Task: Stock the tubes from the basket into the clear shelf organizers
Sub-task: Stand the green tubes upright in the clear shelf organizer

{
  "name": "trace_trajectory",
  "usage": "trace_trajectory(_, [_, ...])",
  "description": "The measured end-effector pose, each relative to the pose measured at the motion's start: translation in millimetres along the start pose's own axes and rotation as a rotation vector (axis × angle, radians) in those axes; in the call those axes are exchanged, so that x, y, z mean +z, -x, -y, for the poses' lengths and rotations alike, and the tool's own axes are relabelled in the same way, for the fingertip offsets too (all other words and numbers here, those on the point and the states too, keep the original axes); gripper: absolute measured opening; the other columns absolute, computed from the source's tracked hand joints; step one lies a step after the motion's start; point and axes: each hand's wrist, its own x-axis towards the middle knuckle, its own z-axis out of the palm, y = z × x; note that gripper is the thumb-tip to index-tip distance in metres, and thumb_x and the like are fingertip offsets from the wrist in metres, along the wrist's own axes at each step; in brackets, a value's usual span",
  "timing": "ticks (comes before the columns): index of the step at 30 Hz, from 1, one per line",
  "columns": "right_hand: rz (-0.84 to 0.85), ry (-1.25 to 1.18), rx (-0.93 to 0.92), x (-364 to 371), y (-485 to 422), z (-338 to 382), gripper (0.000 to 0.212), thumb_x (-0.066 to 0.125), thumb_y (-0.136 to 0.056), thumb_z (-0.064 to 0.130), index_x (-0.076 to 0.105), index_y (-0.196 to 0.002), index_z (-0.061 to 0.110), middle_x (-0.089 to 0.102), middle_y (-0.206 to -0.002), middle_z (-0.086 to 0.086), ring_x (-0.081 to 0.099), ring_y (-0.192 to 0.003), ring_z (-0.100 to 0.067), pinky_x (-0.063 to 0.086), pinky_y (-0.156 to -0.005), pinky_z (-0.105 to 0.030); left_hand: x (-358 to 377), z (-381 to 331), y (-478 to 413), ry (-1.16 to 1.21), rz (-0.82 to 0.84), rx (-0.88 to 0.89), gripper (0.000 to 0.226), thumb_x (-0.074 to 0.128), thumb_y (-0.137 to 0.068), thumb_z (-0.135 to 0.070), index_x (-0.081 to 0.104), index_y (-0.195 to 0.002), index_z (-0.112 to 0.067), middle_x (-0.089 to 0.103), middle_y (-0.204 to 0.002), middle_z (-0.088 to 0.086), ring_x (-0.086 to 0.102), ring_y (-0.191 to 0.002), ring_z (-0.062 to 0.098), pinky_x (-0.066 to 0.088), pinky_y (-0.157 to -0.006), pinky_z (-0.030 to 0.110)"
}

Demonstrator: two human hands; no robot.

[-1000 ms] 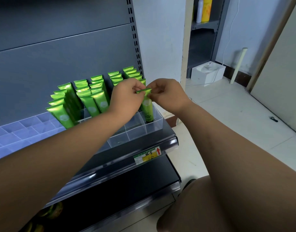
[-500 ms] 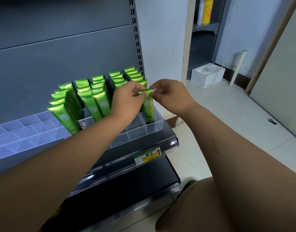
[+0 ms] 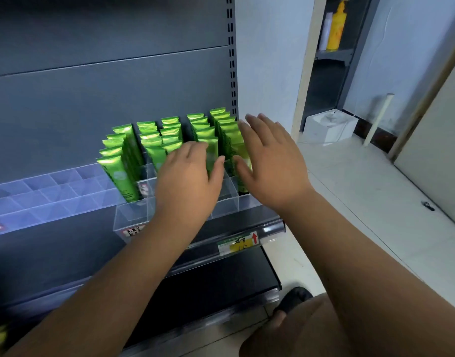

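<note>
Several green tubes [image 3: 149, 140] stand upright in rows in a clear shelf organizer [image 3: 133, 217] on a dark shelf. My left hand [image 3: 190, 181] hovers over the front compartments with relaxed fingers and holds nothing. My right hand [image 3: 270, 161] is spread flat just to its right, in front of the rightmost tube [image 3: 243, 176], which stands in the right front compartment. Both hands hide part of the front tubes. The basket is out of view.
A second clear organizer [image 3: 41, 199] with bare compartments lies to the left. A price label [image 3: 238, 244] sits on the shelf rail. Right of the shelf are a tiled floor, a white box [image 3: 329, 126], and a side shelf with a yellow bottle [image 3: 335, 27].
Both hands pinched the top of the rightmost tube earlier. They have let go and spread open; the tube now stands in its compartment.
</note>
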Motion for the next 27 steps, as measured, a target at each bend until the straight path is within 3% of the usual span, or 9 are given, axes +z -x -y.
trace_trajectory(5, [0.086, -0.012, -0.024, 2, 9, 67, 0.063, 0.030, -0.106, 0.048, 0.033, -0.156, 0.010, 0.033, -0.162, -0.012, 0.020, -0.154, -0.030, 0.018, -0.125, -0.047, -28, 35, 28, -0.197, 0.027, -0.092, 0.054, 0.040, -0.102, -0.049, 0.059, -0.130, -0.007, 0.060, -0.135, 0.012, 0.054, -0.127, 0.035, 0.042, -0.106, 0.052])
trace_trajectory(13, [0.187, -0.163, -0.164, 15, 11, 163, 0.062, 0.029, -0.105, 0.049, 0.035, -0.155, 0.013, 0.034, -0.161, -0.007, 0.018, -0.154, -0.023, 0.014, -0.126, -0.044, -97, 106, 91, -0.353, 0.001, -0.273, 0.061, 0.042, -0.102, -0.051, 0.057, -0.134, -0.002, 0.057, -0.142, 0.018, 0.047, -0.135, 0.040, 0.037, -0.111, 0.056])
trace_trajectory(19, [0.225, -0.317, -0.234, 20, 10, 251, 0.065, 0.027, -0.103, 0.052, 0.035, -0.155, 0.014, 0.033, -0.163, -0.003, 0.017, -0.155, -0.020, 0.011, -0.127, -0.040, -167, 160, 136, -0.486, -0.024, -0.415, 0.064, 0.041, -0.099, -0.055, 0.054, -0.139, -0.006, 0.048, -0.153, 0.014, 0.031, -0.150, 0.033, 0.024, -0.122, 0.052])
trace_trajectory(27, [0.262, -0.628, -0.437, 4, 21, 435, 0.068, 0.025, -0.101, 0.055, 0.032, -0.157, 0.016, 0.026, -0.166, 0.000, 0.011, -0.156, -0.015, 0.010, -0.127, -0.039, -290, 233, 229, -0.677, -0.114, -0.659, 0.067, 0.039, -0.096, -0.058, 0.052, -0.141, -0.010, 0.046, -0.155, 0.010, 0.031, -0.150, 0.032, 0.023, -0.120, 0.052])
